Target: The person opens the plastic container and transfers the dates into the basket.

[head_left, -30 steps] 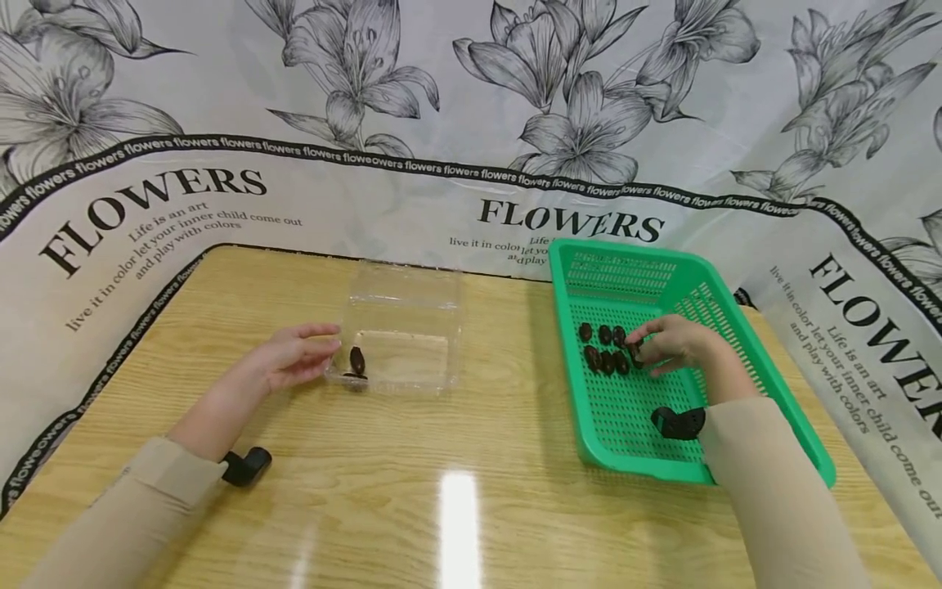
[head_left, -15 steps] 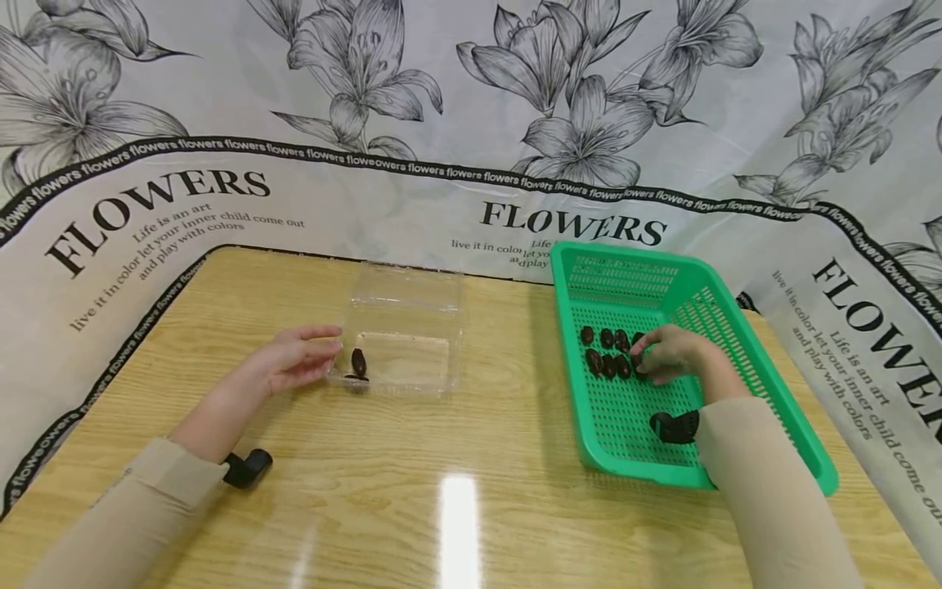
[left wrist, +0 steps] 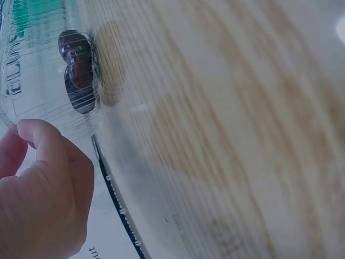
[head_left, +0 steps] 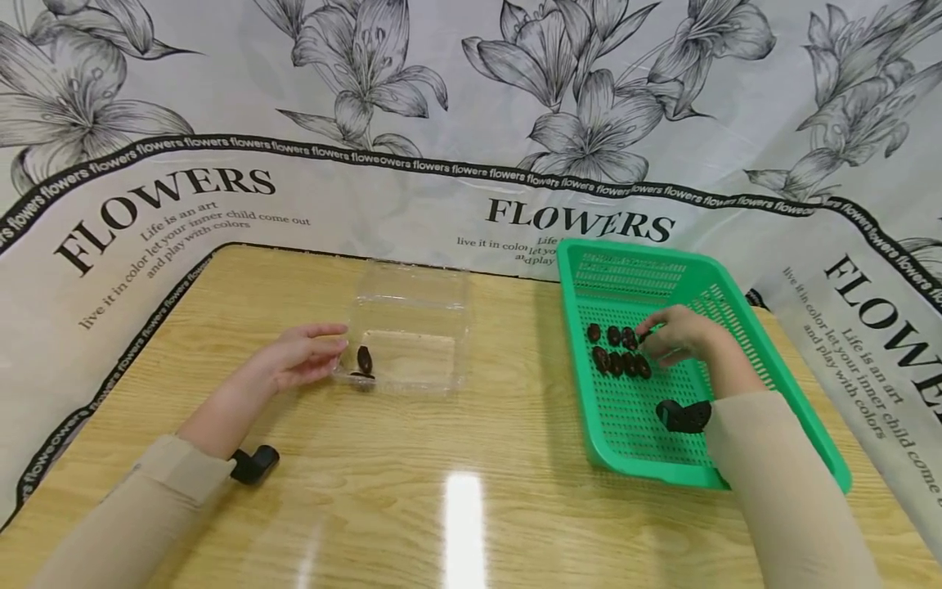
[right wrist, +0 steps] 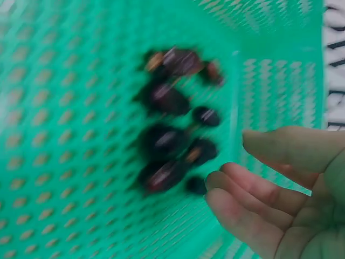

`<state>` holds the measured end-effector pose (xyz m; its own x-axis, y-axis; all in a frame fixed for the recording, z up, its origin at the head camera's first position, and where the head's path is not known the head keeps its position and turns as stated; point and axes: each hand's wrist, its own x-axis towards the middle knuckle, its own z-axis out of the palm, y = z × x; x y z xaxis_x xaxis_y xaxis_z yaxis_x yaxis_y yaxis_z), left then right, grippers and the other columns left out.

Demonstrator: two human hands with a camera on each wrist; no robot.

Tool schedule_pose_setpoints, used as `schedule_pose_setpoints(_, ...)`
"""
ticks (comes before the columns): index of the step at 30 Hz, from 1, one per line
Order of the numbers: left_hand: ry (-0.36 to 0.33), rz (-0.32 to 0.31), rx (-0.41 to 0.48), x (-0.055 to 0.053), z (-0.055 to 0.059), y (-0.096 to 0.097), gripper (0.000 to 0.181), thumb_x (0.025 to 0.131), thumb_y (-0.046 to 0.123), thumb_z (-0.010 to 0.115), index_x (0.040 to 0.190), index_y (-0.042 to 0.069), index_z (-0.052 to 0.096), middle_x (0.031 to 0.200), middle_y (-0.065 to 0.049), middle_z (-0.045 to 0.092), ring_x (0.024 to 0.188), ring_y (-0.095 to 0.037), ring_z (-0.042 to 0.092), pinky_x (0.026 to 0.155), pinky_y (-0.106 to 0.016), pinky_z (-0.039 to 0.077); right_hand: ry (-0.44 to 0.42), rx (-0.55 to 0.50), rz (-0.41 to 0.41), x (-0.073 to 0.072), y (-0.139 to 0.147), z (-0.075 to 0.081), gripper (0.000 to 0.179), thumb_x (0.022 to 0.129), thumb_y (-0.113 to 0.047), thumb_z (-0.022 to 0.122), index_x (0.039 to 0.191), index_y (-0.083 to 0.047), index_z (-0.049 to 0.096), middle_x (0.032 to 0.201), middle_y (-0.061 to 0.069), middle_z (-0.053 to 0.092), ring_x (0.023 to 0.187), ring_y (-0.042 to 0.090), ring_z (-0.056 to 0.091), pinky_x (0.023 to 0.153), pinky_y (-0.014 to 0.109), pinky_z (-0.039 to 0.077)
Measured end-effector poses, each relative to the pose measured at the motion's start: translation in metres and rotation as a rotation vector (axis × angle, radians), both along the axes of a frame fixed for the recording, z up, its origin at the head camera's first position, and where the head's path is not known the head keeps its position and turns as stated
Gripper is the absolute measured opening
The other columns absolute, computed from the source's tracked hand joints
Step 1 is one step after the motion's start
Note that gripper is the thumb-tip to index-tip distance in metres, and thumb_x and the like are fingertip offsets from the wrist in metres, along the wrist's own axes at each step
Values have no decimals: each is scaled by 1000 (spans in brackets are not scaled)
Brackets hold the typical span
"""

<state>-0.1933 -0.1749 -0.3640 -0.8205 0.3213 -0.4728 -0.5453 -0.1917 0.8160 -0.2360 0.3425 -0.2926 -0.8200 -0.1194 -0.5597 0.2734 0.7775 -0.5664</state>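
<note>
In the head view my left hand [head_left: 309,356] is at the left side of a clear plastic box [head_left: 412,360] with its lid raised. The left wrist view shows thumb and forefinger pinching the box's edge. Two dark brown dates [left wrist: 78,73] lie inside, seen through the ribbed plastic. My right hand [head_left: 684,339] is inside a green basket [head_left: 655,470], at the right end of two rows of dates [head_left: 616,362]. Its thumb and fingers are apart with nothing between them in the right wrist view, fingertips right beside the end date [right wrist: 197,185].
The wooden table [head_left: 368,474] spreads between box and basket. A white flower-printed cloth [head_left: 412,204] rises behind and around it. A black wrist camera [head_left: 255,465] juts from the left sleeve, another [head_left: 684,415] from the right, low over the basket.
My right hand has drawn back from the near row's end date, now uncovered, to the far row's right end. My left hand stays at the box. The head view has shifted slightly.
</note>
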Motion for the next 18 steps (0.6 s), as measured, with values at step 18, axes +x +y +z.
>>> schedule_pose_setpoints(18, -22, 42, -39, 0, 2, 3, 56, 90, 1, 58, 139, -2, 33, 85, -1, 55, 70, -7, 55, 64, -14, 50, 119, -267, 158, -12, -169, 55, 39, 91, -10, 58, 127, 2, 50, 112, 17, 53, 94, 27, 56, 80, 38, 54)
